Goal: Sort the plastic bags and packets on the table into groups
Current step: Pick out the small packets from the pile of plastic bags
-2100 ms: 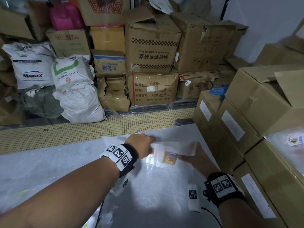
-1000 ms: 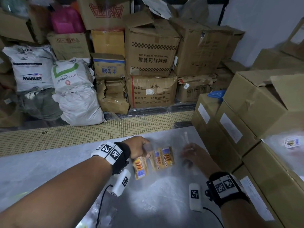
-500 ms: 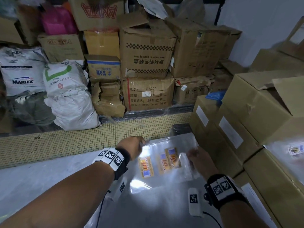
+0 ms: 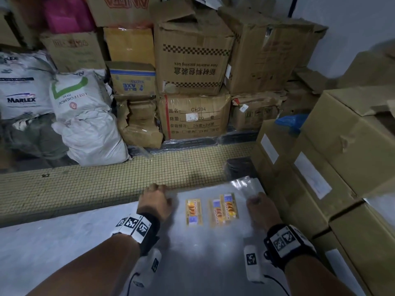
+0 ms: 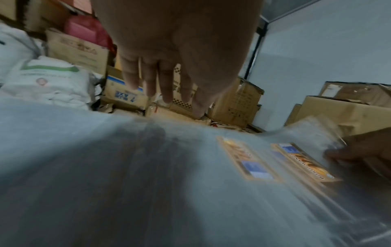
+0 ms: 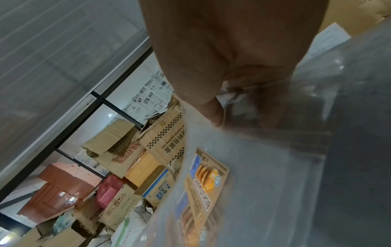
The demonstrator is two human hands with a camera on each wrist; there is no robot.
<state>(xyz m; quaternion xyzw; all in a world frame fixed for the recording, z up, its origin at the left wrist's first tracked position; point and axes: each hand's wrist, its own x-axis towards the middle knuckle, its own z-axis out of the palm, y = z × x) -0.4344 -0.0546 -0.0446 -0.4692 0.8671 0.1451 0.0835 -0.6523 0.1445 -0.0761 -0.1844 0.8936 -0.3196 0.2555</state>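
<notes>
Storeroom clutter fills the upper frame: cartons (image 4: 192, 60) and white sacks (image 4: 85, 116) stacked behind a tiled ledge (image 4: 106, 182). Low centre, on the grey table (image 4: 53, 248), lies a clear bag (image 4: 213, 233), its labels (image 4: 223, 209) long axis running up the frame. Right hand (image 4: 259, 208) pinches its upper-right corner; left hand (image 4: 155, 201) lies at its left edge, its grasp unclear.

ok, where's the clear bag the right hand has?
Head view, right of centre: the clear bag sticks up from the right hand, just right of the printed packets, beside the stacked cartons.
</notes>
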